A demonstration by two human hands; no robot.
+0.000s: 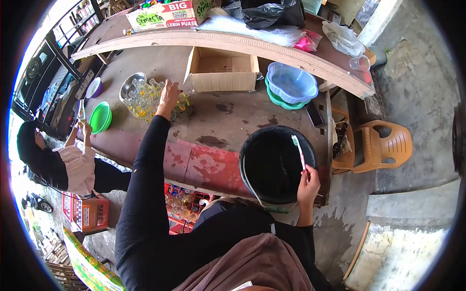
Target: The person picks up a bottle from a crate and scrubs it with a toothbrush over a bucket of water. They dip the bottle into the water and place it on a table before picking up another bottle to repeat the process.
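Note:
My left hand reaches out to the glass bottles grouped on the table; its fingers are at the right side of the group, and whether they hold a bottle is not clear. Some bottles stand in or against a metal bowl. In my right hand is a toothbrush, its bristle end up, over the right part of a large black bucket. The inside of the bucket is dark.
An open cardboard box, blue basket and phone lie beyond the bucket. A wooden shelf edge crosses above. At left, a person holds a bottle near a green bowl. Below is a red crate.

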